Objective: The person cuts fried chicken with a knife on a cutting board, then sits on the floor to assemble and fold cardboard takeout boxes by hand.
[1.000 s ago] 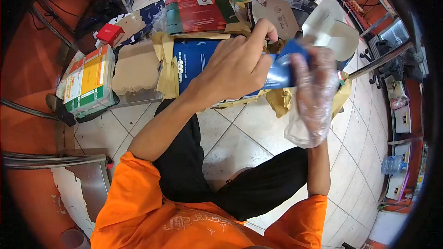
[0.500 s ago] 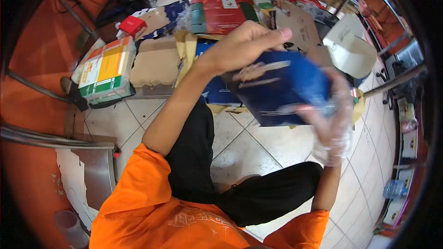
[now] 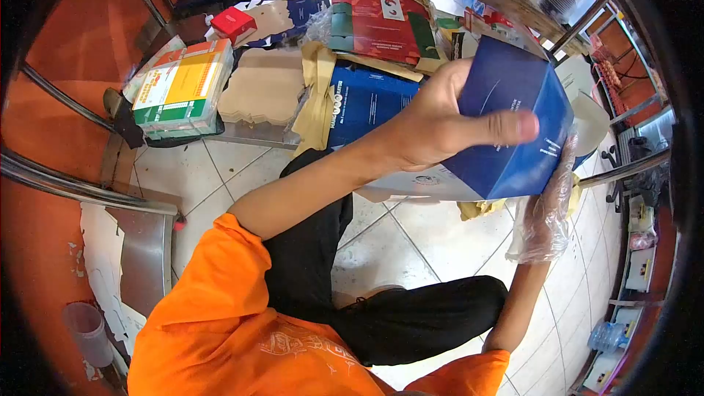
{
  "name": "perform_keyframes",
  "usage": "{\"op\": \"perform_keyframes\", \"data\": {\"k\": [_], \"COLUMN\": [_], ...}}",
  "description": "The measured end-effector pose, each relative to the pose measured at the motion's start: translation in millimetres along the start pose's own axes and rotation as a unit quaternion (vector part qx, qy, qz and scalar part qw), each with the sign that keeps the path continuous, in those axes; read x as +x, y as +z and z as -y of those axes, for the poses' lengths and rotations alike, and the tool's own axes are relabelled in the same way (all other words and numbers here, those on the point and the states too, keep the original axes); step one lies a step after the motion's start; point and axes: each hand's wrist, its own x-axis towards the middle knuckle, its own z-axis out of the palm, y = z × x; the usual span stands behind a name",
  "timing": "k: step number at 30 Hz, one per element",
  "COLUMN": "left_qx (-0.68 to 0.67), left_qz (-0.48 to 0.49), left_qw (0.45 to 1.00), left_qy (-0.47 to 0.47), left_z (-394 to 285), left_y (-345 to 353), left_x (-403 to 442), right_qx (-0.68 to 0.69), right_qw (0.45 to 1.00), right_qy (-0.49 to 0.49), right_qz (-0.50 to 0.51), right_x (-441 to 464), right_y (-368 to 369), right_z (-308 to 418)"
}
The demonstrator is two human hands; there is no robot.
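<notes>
Grips the box (image 3: pixel 512 86) in the left hand (image 3: pixel 456 119), raised near the front right corner of the bench (image 3: pixel 257 134), touches it with the right hand (image 3: pixel 551 204), cannot tell whether closed, seems mid-fold, and likely needs next to press it square.

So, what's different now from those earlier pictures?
The blue carton has risen and turned, showing two faces that meet at a fold. The left hand had its thumb clear half a second ago; now it lies across one face. The plastic-gloved right hand stays at its right side; the small red box and wrapped pack haven't moved.
</notes>
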Motion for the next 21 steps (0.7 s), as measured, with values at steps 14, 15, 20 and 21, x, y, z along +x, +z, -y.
{"op": "perform_keyframes", "data": {"k": [14,15,20,21], "left_qx": [-0.003,-0.06,0.137,0.164], "left_qz": [-0.26,-0.273,0.002,0.015], "left_qw": [0.963,0.957,0.987,0.983], "left_qy": [-0.073,-0.071,-0.083,-0.084], "left_z": [11,12,8,11], "left_y": [14,18,-9,-4], "left_x": [2,4,-3,-3], "right_qx": [-0.367,-0.372,-0.078,-0.039], "right_qw": [0.79,0.791,0.863,0.87], "right_qy": [-0.457,-0.454,-0.499,-0.491], "right_qz": [0.18,0.173,0.023,0.009], "right_x": [-67,-65,-43,-41], "right_y": [50,52,46,43], "right_z": [32,28,4,4]}}
